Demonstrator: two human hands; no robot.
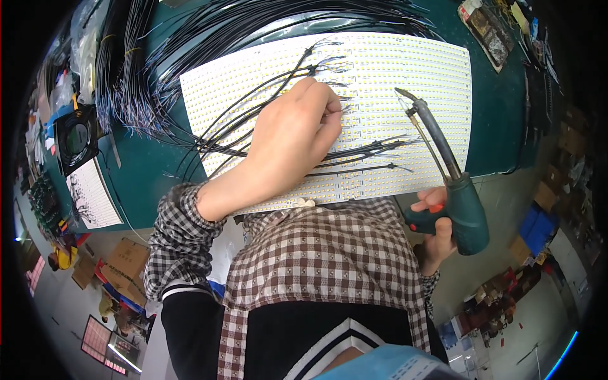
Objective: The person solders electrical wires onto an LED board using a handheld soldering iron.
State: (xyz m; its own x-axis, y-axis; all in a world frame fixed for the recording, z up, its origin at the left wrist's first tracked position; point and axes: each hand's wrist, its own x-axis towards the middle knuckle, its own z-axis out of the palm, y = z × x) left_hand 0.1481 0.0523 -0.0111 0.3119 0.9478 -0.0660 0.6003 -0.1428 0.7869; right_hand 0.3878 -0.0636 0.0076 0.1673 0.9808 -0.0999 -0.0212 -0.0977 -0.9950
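Observation:
A white LED board, dotted with rows of small yellow chips, lies in front of me. My left hand rests over its middle, fingers pinched together on a thin black wire whose stripped end pokes out past the fingertips. Several more black wires lie across the board, some passing under my wrist. Off the board's right front part, my right hand grips a green soldering gun by its handle. Its tip points up and left above the board, apart from the wires.
Bundles of black wires lie along the back of the green table and at its left. A black fan and a smaller white board sit at the left. A worn, stained block lies at the far right.

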